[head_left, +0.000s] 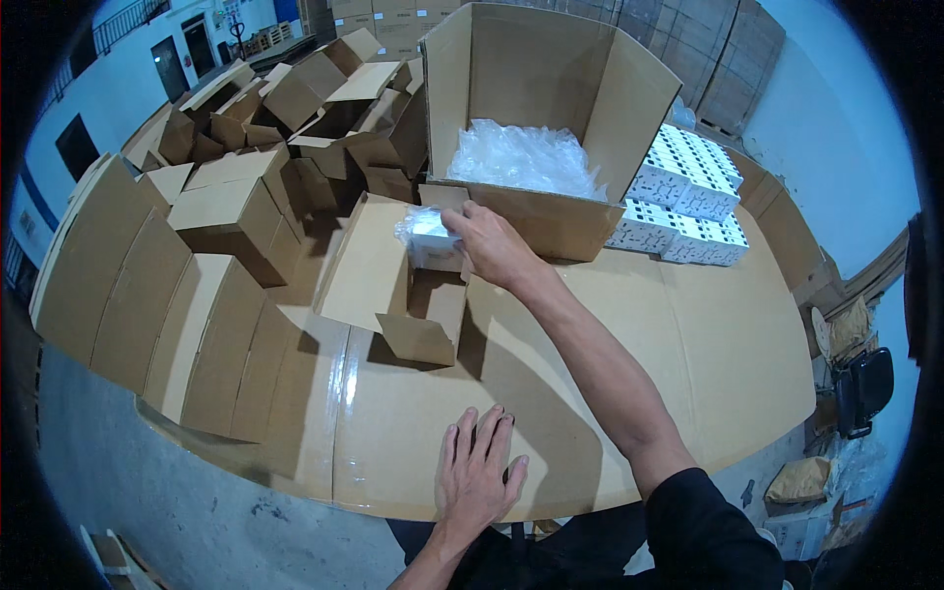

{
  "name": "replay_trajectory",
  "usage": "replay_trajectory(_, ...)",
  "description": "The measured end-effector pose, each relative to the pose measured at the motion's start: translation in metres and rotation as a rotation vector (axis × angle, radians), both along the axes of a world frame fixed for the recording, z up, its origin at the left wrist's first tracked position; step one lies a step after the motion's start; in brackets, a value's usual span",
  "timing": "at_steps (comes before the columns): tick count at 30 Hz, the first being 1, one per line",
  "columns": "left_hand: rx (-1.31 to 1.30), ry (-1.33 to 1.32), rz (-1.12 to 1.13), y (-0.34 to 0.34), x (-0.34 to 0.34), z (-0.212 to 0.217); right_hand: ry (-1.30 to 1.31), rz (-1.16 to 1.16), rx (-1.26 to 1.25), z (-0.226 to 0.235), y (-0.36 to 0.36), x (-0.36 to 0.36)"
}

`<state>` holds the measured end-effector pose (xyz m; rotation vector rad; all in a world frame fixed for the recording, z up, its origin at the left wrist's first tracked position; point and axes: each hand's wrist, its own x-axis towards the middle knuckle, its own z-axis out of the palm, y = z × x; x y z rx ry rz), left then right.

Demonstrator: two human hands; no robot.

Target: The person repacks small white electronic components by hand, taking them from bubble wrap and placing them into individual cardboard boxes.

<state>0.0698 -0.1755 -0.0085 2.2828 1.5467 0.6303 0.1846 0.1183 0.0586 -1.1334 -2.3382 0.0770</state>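
My right hand [490, 246] reaches forward, its fingers closed on the right end of a white box with clear bubble wrap [430, 246]. That box is at the far end of an open brown carton [418, 339], partly inside it. The carton's flaps stand open, and its near end shows bare brown inside. My left hand [479, 464] lies flat near the table's front edge, fingers spread, holding nothing. How my right fingertips grip is partly hidden behind the hand.
A large open carton [551, 218] holding clear plastic wrap [526, 157] stands behind. To its right are stacked white patterned boxes [678, 231]. Brown cartons [231, 202] crowd the left, with folded ones [182, 315] nearer. Cardboard covers the table [728, 334]; a black chair [863, 391] stands right.
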Motion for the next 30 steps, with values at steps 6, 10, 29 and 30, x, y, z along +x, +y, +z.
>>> replay_trajectory(6,0.026,0.009,0.012,0.002,-0.002,0.0,-0.056,-0.069,-0.011,-0.005,0.001,-0.006)
replay_trajectory(10,0.013,0.024,0.017,0.003,-0.003,-0.004,-0.016,-0.069,0.003,-0.003,-0.007,-0.009)
replay_trajectory(29,-0.067,0.201,0.356,0.036,-0.087,-0.007,0.183,0.223,-0.336,-0.06,-0.05,-0.03)
replay_trajectory(30,-0.062,0.207,0.385,0.04,-0.094,-0.008,0.16,0.211,-0.338,-0.062,-0.048,-0.026)
